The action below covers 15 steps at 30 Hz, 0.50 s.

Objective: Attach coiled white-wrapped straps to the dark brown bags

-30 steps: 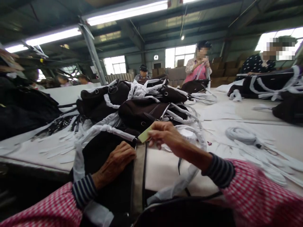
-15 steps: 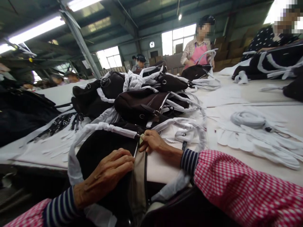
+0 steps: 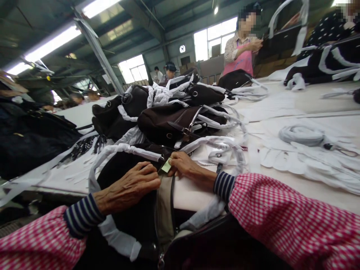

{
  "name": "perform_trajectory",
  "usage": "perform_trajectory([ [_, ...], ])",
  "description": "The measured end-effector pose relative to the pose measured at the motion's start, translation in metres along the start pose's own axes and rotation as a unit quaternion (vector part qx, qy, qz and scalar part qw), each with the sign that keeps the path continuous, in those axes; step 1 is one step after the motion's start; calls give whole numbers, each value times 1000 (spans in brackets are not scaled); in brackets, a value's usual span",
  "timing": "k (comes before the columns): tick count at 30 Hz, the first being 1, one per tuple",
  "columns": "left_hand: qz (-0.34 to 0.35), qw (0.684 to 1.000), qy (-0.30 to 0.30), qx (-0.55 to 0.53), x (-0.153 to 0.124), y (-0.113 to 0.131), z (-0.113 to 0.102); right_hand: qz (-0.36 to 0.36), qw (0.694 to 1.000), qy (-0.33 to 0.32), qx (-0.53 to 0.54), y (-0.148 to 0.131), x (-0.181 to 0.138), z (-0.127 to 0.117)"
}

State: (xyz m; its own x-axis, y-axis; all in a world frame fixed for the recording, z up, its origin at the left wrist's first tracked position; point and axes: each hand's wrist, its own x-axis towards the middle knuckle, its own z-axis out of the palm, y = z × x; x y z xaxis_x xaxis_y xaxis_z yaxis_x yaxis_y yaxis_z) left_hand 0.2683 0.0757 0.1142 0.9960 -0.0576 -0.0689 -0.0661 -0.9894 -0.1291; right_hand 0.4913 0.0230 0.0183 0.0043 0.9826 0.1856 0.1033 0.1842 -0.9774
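Note:
A black bag (image 3: 118, 165) lies open before me, its taupe lining strip (image 3: 165, 198) exposed along the opening. My left hand (image 3: 135, 182) has its fingers curled over the bag's edge beside that strip, close to its far end; the fingertips are partly hidden. Between thumb and fingers, my right hand (image 3: 182, 165) pinches a small yellow-green slip (image 3: 167, 165) at the far end of the opening. A white-wrapped handle (image 3: 112, 150) loops around my left hand's side. Nearest me, a zipper pull (image 3: 161, 259) hangs at another zipped edge of the bag.
Dark bags with wrapped handles (image 3: 168, 123) are piled just beyond my hands. On the right lie a coiled grey-white strap (image 3: 300, 134) and white pieces (image 3: 281, 159). Dark bags (image 3: 30, 131) stand at left. A co-worker in a pink apron (image 3: 240, 60) stands across the table.
My left hand has slid away from me along the bag's edge. More of the slip shows in my right hand's pinch. Across the table, the co-worker's hands have risen.

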Motion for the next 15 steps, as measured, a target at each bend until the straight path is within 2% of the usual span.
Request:
perform_trajectory([
  [5,-3,1000,14,-12,-2,0,-1,52,997,-53,38,-11,2,-1],
  [10,15,1000,21,-5,-4,-3,3,48,989,-137,-42,-23,10,6],
  [15,26,999,38,7,-3,-1,7,132,976,-133,-106,-27,32,17],
])
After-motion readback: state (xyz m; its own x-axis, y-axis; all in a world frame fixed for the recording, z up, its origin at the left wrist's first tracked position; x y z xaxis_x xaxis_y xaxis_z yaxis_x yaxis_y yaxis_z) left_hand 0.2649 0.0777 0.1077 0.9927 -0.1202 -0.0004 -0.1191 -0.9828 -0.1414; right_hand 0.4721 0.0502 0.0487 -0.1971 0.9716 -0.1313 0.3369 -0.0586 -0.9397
